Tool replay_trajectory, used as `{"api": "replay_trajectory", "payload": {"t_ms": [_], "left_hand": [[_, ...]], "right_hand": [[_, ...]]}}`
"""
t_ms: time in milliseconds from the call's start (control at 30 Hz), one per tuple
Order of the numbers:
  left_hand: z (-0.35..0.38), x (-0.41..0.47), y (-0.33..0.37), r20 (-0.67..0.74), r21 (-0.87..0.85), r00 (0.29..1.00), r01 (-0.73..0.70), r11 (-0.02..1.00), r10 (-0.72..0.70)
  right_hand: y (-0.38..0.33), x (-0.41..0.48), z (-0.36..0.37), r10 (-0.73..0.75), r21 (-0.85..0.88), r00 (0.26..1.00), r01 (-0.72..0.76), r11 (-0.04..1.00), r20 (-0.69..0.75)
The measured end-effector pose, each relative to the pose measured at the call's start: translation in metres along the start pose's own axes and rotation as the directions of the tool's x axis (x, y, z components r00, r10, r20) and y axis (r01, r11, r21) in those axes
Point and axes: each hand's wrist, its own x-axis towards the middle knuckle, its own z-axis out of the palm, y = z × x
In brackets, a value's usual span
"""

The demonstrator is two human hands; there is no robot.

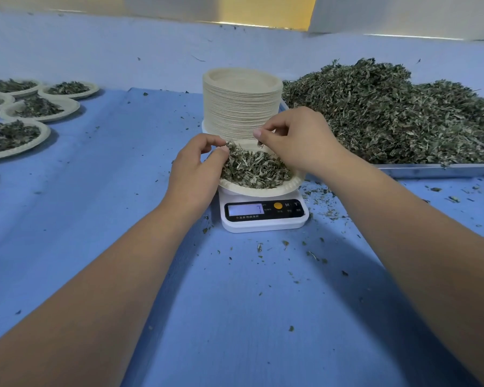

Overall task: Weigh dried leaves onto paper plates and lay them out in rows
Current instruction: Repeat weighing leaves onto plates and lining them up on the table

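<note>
A paper plate [263, 191] heaped with dried leaves [256, 170] sits on a small white digital scale [264, 216] in the middle of the blue table. My left hand [194, 169] is at the plate's left rim, its fingertips pinching leaves at the top of the heap. My right hand [299, 141] hovers over the plate's far right side, thumb and forefinger pinching a small bit of leaf. A tall stack of paper plates [241, 104] stands right behind the scale.
A metal tray [430, 170] piled with loose dried leaves [397, 113] lies at the right. Several filled plates [39, 107] lie in rows at the far left. Leaf crumbs are scattered over the blue cloth [109, 205] around the scale.
</note>
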Motion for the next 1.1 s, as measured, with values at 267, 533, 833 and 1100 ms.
{"api": "replay_trajectory", "payload": {"t_ms": [267, 533, 833, 1100], "left_hand": [[0.0, 0.0, -0.001, 0.047, -0.016, 0.999, -0.011, 1.0, 0.011], [0.001, -0.002, 0.0, 0.075, -0.053, 0.997, -0.023, 0.998, 0.027], [0.004, 0.006, -0.008, 0.045, -0.024, 0.998, 0.052, 0.998, -0.05], [0.007, 0.009, -0.012, 0.06, 0.01, 0.994, 0.09, 0.996, -0.091]], "right_hand": [[0.002, -0.014, -0.002, -0.031, 0.098, 0.999, 0.031, 0.995, 0.004], [0.01, -0.026, -0.005, -0.002, 0.156, 0.999, 0.008, 0.988, -0.044], [0.011, -0.041, -0.006, 0.014, 0.076, 1.0, -0.016, 0.997, 0.026], [0.02, -0.06, -0.006, 0.118, 0.101, 0.992, -0.123, 0.987, 0.055]]}}
